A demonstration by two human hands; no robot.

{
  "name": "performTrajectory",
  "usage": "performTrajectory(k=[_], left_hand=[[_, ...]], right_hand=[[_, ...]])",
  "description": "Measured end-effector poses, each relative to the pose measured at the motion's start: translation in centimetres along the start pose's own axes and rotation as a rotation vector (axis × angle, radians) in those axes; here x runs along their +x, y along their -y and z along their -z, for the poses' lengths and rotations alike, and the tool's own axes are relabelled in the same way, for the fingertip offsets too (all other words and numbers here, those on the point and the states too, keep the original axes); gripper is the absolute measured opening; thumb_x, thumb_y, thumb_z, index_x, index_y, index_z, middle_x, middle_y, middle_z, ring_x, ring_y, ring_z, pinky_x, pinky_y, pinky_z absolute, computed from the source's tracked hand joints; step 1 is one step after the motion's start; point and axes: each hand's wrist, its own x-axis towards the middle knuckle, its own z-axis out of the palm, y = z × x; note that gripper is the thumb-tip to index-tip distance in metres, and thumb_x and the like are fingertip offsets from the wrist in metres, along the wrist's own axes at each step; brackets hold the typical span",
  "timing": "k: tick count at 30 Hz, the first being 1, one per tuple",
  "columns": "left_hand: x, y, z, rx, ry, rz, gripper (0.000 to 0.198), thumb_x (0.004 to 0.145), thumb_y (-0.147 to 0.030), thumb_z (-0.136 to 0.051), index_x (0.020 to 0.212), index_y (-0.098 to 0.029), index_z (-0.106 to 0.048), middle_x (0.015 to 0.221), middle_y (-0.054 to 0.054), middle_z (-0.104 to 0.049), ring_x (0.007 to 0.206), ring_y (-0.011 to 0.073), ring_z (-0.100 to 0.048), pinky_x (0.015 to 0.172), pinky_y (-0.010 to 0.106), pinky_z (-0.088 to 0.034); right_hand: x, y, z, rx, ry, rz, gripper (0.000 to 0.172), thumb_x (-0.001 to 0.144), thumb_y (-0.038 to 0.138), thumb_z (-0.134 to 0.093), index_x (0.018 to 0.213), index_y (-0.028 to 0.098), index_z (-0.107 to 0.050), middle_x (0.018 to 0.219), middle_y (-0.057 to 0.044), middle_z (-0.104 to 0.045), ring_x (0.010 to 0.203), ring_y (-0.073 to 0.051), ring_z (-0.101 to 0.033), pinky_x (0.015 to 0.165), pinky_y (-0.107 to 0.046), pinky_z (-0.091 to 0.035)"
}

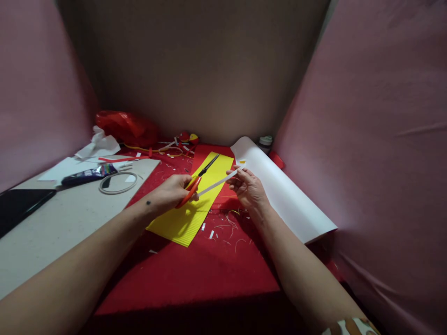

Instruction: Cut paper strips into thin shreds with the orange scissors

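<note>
My left hand (173, 190) is closed round the orange handles of a pair of scissors (200, 177), whose dark blades point away over a yellow corrugated sheet (190, 211). My right hand (248, 187) pinches one end of a thin white paper strip (218, 183). The strip runs from my right fingers towards the scissors' handles, just beside the blades. Both hands hover above the yellow sheet and the red mat (195, 270).
A rolled white sheet (286, 193) lies at the right. A grey board (52, 223) at the left carries a purple glue tube (89, 175), a white ring (118, 183) and a black tablet (19, 204). A red plastic bag (125, 126) and paper scraps lie at the back.
</note>
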Motion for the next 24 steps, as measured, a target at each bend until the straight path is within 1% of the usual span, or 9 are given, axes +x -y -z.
performTrajectory(k=[3, 9, 13, 16, 19, 21, 24], left_hand=[[0.0, 0.2, 0.0, -0.026, 0.031, 0.011, 0.021, 0.055, -0.025, -0.063, 0.067, -0.017, -0.048, 0.057, -0.003, -0.049, 0.048, 0.008, -0.043, 0.044, 0.022, -0.029], [-0.1, 0.0, -0.1, 0.001, 0.036, 0.04, 0.017, 0.054, -0.022, -0.061, 0.065, -0.018, -0.048, 0.055, -0.004, -0.048, 0.045, 0.0073, -0.04, 0.042, 0.022, -0.028], [0.0, 0.0, 0.1, 0.041, 0.027, 0.085, 0.018, 0.052, -0.022, -0.06, 0.064, -0.018, -0.048, 0.053, -0.004, -0.047, 0.042, 0.0072, -0.038, 0.04, 0.022, -0.026], [0.1, 0.2, 0.5, 0.073, 0.04, 0.082, 0.017, 0.051, -0.022, -0.059, 0.064, -0.018, -0.049, 0.053, -0.004, -0.048, 0.042, 0.0078, -0.04, 0.04, 0.022, -0.026], [0.1, 0.3, 0.9, 0.072, 0.094, 0.088, 0.014, 0.051, -0.022, -0.059, 0.062, -0.018, -0.051, 0.052, -0.003, -0.048, 0.042, 0.0079, -0.04, 0.039, 0.021, -0.026], [0.0, 0.2, 1.1, 0.046, 0.123, 0.118, 0.014, 0.049, -0.022, -0.059, 0.06, -0.018, -0.051, 0.052, -0.003, -0.049, 0.041, 0.0085, -0.041, 0.039, 0.022, -0.026], [-0.2, -0.3, 1.5, 0.009, 0.128, 0.195, 0.015, 0.047, -0.023, -0.06, 0.058, -0.018, -0.051, 0.05, -0.002, -0.05, 0.042, 0.0106, -0.045, 0.04, 0.022, -0.027]], right_hand=[[0.1, 0.1, 0.1, -0.01, -0.037, 0.005, 0.007, 0.072, 0.02, -0.059, 0.078, 0.018, -0.059, 0.07, -0.001, -0.07, 0.054, -0.011, -0.062, 0.046, -0.02, -0.044], [0.4, 0.2, 0.6, -0.045, -0.052, 0.083, 0.006, 0.072, 0.02, -0.059, 0.078, 0.017, -0.058, 0.072, -0.003, -0.071, 0.054, -0.011, -0.063, 0.046, -0.019, -0.044], [0.8, 0.4, 1.1, -0.043, -0.097, 0.12, 0.007, 0.072, 0.02, -0.059, 0.078, 0.016, -0.06, 0.069, -0.003, -0.071, 0.052, -0.011, -0.062, 0.044, -0.019, -0.044], [1.0, 0.6, 1.4, -0.024, -0.147, 0.117, 0.008, 0.07, 0.02, -0.06, 0.076, 0.015, -0.06, 0.065, -0.004, -0.07, 0.049, -0.011, -0.061, 0.043, -0.019, -0.043], [1.3, 0.7, 1.7, 0.002, -0.177, 0.122, 0.007, 0.07, 0.019, -0.059, 0.074, 0.014, -0.06, 0.063, -0.004, -0.07, 0.047, -0.011, -0.061, 0.041, -0.018, -0.042], [1.4, 0.8, 1.9, 0.027, -0.193, 0.108, 0.007, 0.071, 0.019, -0.056, 0.075, 0.014, -0.06, 0.062, -0.004, -0.07, 0.045, -0.01, -0.06, 0.04, -0.018, -0.041], [1.5, 1.0, 2.1, 0.06, -0.214, 0.068, 0.011, 0.074, 0.019, -0.051, 0.076, 0.015, -0.061, 0.063, -0.004, -0.07, 0.043, -0.01, -0.059, 0.039, -0.018, -0.04]])
